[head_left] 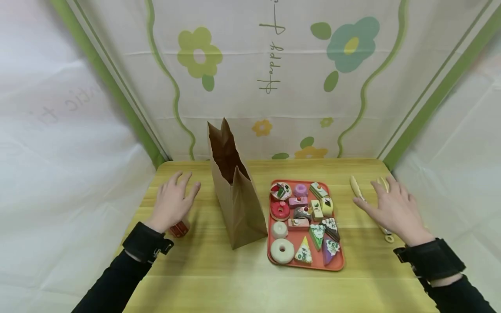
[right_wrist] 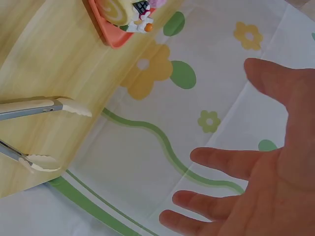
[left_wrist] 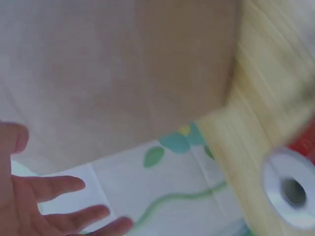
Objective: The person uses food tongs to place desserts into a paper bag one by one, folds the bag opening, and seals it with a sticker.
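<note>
My left hand (head_left: 172,202) hovers with spread fingers left of an upright brown paper bag (head_left: 244,213), whose top gapes. Below that hand a red roll with a white end (left_wrist: 290,189) is on the table, partly hidden by the wrist in the head view. On the right, my right hand (head_left: 395,211) is held over a pair of tongs (head_left: 356,189) with cream tips, its fingers spread and holding nothing. The tongs lie with their arms apart in the right wrist view. Between bag and right hand sits a red-orange tray (head_left: 305,268) of toy cakes, donuts and pastries.
The wooden table (head_left: 219,282) carries everything. White fabric walls (head_left: 235,100) with printed flowers and green trim rise at its back and both sides. The tall bag stands close to the tray's left edge.
</note>
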Available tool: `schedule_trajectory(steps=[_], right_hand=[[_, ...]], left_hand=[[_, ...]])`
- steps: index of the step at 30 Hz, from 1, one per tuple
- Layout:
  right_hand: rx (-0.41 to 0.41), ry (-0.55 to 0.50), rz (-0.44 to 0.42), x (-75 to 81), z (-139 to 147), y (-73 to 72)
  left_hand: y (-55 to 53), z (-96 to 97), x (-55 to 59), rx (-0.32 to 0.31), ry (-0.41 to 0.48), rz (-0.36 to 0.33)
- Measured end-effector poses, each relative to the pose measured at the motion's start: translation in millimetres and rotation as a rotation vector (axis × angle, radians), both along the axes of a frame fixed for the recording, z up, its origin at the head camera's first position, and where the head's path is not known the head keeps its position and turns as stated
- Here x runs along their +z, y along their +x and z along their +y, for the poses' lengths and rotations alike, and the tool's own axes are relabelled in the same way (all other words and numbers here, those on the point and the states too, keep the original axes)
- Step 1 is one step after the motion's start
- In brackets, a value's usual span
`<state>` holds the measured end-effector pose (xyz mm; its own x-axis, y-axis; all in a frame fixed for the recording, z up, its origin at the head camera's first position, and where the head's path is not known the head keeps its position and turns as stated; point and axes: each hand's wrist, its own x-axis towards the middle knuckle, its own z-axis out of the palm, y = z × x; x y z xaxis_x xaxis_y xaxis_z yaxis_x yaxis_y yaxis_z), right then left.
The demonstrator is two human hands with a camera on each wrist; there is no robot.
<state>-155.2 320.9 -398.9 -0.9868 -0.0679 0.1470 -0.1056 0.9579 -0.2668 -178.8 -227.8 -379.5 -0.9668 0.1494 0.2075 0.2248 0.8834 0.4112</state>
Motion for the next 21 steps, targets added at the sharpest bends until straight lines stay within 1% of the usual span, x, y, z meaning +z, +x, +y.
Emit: schedule_trajectory(steps=[6,10,12,15,18,21], right_hand=[[0.006,-0.011,-0.017,-8.9,6,4.0],[0.014,-0.019,-0.035,-17.7,13,7.5],[0.008,-0.026,-0.043,-24.9,16,9.9],[-0.015,-0.031,-0.045,-36.5,22,13.6],[-0.049,-0.036,-0.061,-47.6,29,16.7],[-0.088,-0.041,-0.100,-53.2,36,18.9]], left_hand=[[-1.7,14.1,32.5,-0.069,0.242,-0.048],[-1.5,31.1,53.2,-0.104,0.351,-0.064],[-1.2,40.6,62.5,-0.115,0.378,-0.097],[-0.7,53.1,74.5,-0.118,0.396,-0.170],[-3.8,59.9,79.5,-0.125,0.394,-0.214],[-7.9,61.7,80.0,-0.135,0.392,-0.239]])
